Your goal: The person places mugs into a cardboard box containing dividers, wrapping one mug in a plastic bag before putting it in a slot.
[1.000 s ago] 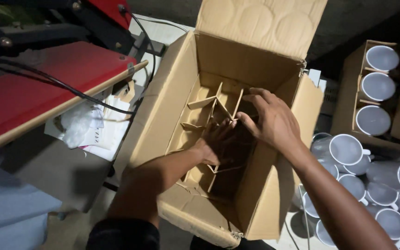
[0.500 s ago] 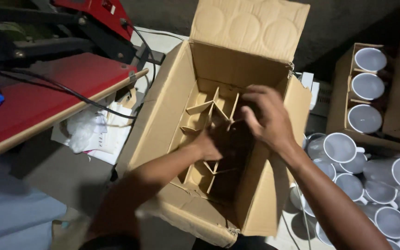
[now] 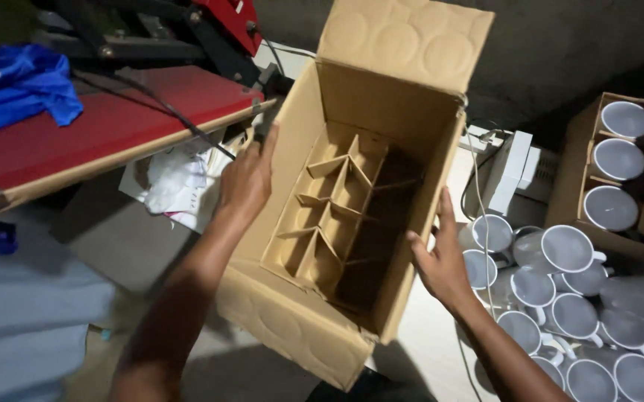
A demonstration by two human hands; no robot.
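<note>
The left hand [image 3: 244, 182] is pressing flat, fingers spread, against the outer left wall of the cardboard box [image 3: 296, 327]; the right hand [image 3: 437, 260] is bracing the right wall the same way. We are steadying the box on the floor beside the red tabletop [image 3: 76, 130]. Its divider grid [image 3: 329, 216] is standing empty: no white mugs [image 3: 560, 298] are loaded. A second carton [image 3: 571, 160], far right, is holding three mugs.

A tall brown cardboard box [image 3: 314, 327] is seen tilted, its top flap raised, with empty cardboard divider cells [image 3: 329, 216] inside.
</note>
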